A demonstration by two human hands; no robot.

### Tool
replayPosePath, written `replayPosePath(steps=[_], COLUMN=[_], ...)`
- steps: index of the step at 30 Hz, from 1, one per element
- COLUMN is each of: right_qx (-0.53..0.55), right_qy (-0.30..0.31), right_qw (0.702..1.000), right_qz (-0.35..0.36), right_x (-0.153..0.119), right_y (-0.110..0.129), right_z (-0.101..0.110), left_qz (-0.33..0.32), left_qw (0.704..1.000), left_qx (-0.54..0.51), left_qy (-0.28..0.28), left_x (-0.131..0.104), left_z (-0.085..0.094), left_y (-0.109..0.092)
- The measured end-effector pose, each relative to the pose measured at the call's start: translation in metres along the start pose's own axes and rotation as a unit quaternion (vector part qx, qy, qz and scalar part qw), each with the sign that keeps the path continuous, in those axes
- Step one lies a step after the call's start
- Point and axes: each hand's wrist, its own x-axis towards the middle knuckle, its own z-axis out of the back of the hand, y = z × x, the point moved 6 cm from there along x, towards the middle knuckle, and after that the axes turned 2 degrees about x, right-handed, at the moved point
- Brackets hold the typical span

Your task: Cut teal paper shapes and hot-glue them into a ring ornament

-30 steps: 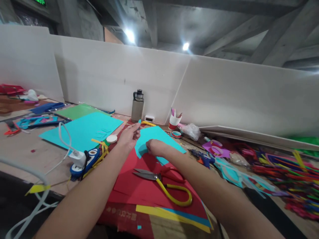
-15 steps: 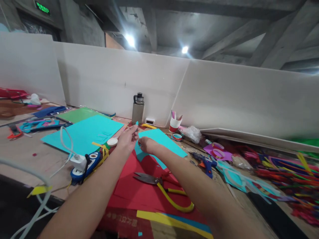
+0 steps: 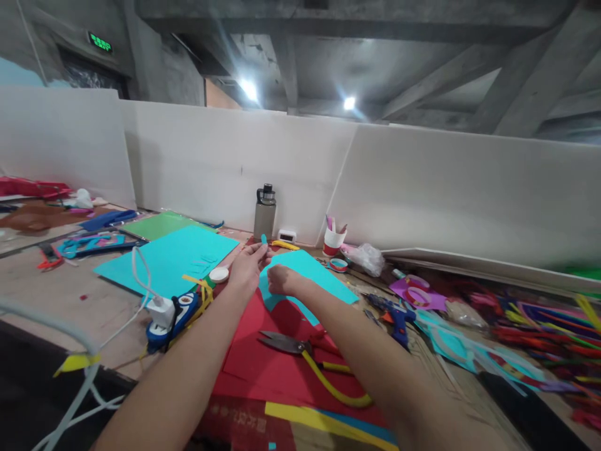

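Note:
My left hand pinches a small turquoise paper piece that sticks up above its fingertips. Close beside it, my right hand has its fingers curled in; whatever they hold is hidden. Both hands are over a turquoise sheet with a curved cut edge. Nearer to me, a pair of scissors with yellow and red handles lies on red paper. Small cut turquoise strips rest on a larger turquoise sheet to the left.
A bottle stands by the white partition. Left are a power strip and a white lid. To the right are a paper cup with pens, a blue glue gun and a pile of coloured pipe cleaners.
The camera view has shifted slightly, so everything sits a little lower and further right. Both hands keep nearly the same place and grip.

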Motion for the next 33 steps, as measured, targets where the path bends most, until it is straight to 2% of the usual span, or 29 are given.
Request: replayPosePath(steps=[3, 6, 7, 8, 9, 10, 11, 13, 15, 17, 19, 22, 28, 33], right_qx=[0.063, 0.127, 0.168, 0.262, 0.34, 0.4, 0.447, 0.493, 0.517, 0.537, 0.549, 0.563, 0.596, 0.637], right_qy=[-0.002, 0.067, 0.121, 0.197, 0.23, 0.214, 0.157, -0.049, -0.231, -0.318, -0.343, -0.347, -0.343, -0.335], right_qw=[0.997, 0.983, 0.967, 0.925, 0.887, 0.866, 0.859, 0.86, 0.823, 0.781, 0.762, 0.75, 0.726, 0.694], right_qz=[0.037, 0.112, 0.151, 0.194, 0.211, 0.211, 0.195, 0.125, 0.05, 0.006, -0.013, -0.022, -0.02, -0.026], right_x=[-0.033, -0.075, -0.09, -0.104, -0.114, -0.116, -0.114, -0.101, -0.092, -0.082, -0.073, -0.064, -0.065, -0.065], right_y=[0.003, 0.016, 0.023, 0.032, 0.036, 0.035, 0.029, 0.004, -0.023, -0.039, -0.046, -0.047, -0.046, -0.05], right_z=[0.011, 0.013, 0.011, 0.008, 0.009, 0.014, 0.021, 0.04, 0.053, 0.056, 0.056, 0.056, 0.055, 0.046], left_qz=[-0.004, -0.009, -0.009, -0.007, -0.006, -0.007, -0.007, -0.006, -0.003, -0.005, -0.011, -0.02, -0.021, 0.007], left_qw=[1.0, 0.999, 0.999, 0.999, 0.999, 0.999, 0.999, 0.998, 0.996, 0.994, 0.991, 0.988, 0.98, 0.99], left_qx=[0.024, 0.038, 0.038, 0.037, 0.037, 0.036, 0.038, 0.049, 0.067, 0.086, 0.1, 0.115, 0.14, 0.1], left_qy=[-0.005, -0.008, -0.001, 0.007, 0.014, 0.021, 0.027, 0.038, 0.053, 0.07, 0.084, 0.103, 0.14, 0.1], left_x=[0.002, 0.003, 0.003, 0.003, 0.002, 0.001, 0.0, -0.002, -0.003, -0.004, -0.007, -0.011, -0.016, -0.016], left_z=[0.003, 0.006, 0.005, 0.004, 0.003, 0.002, 0.0, -0.002, -0.005, -0.008, -0.012, -0.017, -0.023, -0.018], left_y=[0.002, 0.005, 0.005, 0.006, 0.007, 0.007, 0.008, 0.009, 0.011, 0.012, 0.013, 0.013, 0.016, 0.019])
